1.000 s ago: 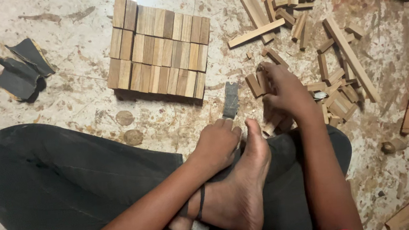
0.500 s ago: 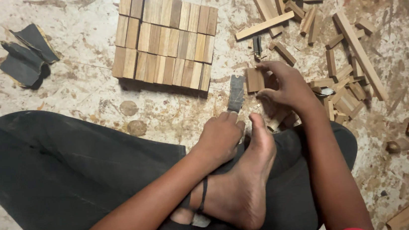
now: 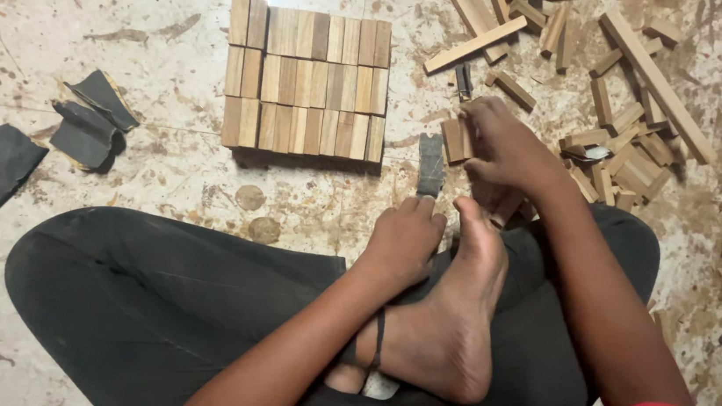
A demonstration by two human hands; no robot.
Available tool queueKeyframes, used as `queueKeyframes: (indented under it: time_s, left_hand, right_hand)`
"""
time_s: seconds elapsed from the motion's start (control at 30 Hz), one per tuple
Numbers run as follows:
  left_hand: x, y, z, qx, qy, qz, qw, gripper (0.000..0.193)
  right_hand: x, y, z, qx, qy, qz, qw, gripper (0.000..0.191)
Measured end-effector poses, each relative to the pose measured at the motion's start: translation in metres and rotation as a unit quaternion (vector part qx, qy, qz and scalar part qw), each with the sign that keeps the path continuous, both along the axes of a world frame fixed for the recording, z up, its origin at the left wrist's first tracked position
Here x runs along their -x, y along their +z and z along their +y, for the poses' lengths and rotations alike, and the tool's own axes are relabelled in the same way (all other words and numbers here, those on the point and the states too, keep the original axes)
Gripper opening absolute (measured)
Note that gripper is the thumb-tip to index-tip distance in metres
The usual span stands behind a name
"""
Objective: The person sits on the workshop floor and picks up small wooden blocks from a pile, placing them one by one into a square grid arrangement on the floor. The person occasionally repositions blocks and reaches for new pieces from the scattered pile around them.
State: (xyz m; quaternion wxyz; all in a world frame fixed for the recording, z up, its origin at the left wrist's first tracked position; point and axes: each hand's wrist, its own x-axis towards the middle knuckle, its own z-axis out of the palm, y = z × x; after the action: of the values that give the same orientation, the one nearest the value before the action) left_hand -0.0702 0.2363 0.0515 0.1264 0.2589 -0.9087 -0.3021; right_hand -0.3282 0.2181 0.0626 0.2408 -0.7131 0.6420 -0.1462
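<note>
Posture: person sits cross-legged on stained floor [image 3: 155, 170], bare foot [image 3: 452, 327] resting sole-up over dark trousers.
L hand: left hand [image 3: 400, 243] closed around lower end of a grey sandpaper strip [image 3: 429, 163], strip standing up off the fingers, just ahead of the toes. Same grip and spot as 1 s ago; only camera drift.
R hand: right hand [image 3: 506, 149] now pinching a small wood block [image 3: 454, 139] at its end, block upright, just beside the strip, maybe touching it; can't tell. 1 s ago this hand was lower-right, fingers down in the loose pile w/ no block clearly lifted. At 0.5 s ago the block was already up next to the strip.
Change: block has come out of the pile and been brought to the abrasive. Judged: the pick-up is done, and block and strip are set for rubbing.
Stack: neat stack of blocks [image 3: 309, 75], three rows laid edge to edge, ahead of the L knee. Unchanged.
Loose pile: scattered sticks and offcuts [image 3: 617, 116] right of the R hand, incl. a long slat [image 3: 476, 43]. No visible shift apart from the one block.
Spare paper: dark sandpaper pieces [image 3: 38, 146] far left, well apart from both hands, untouched.
</note>
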Motion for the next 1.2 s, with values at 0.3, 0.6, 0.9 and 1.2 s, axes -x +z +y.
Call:
queueKeyframes:
  time_s: [0.3,0.6,0.9,1.2]
  left_hand:
    - [0.000,-0.003,0.000,-0.002,-0.014,-0.020,1.000,0.027]
    - [-0.017,-0.003,0.017,0.068,-0.005,0.008,0.998,0.028]
    - [-0.021,0.001,0.026,0.119,-0.024,-0.151,0.981,0.020]
    - [-0.013,0.017,0.021,0.144,-0.021,-0.208,0.967,0.042]
  right_hand:
    - [-0.012,0.010,-0.008,-0.058,0.010,-0.002,0.998,0.076]
    - [-0.022,0.017,-0.007,-0.026,-0.024,0.002,0.999,0.072]
    - [-0.039,0.030,-0.007,-0.095,0.043,-0.047,0.993,0.063]
    - [-0.066,0.009,-0.024,-0.088,0.107,-0.007,0.990,0.064]
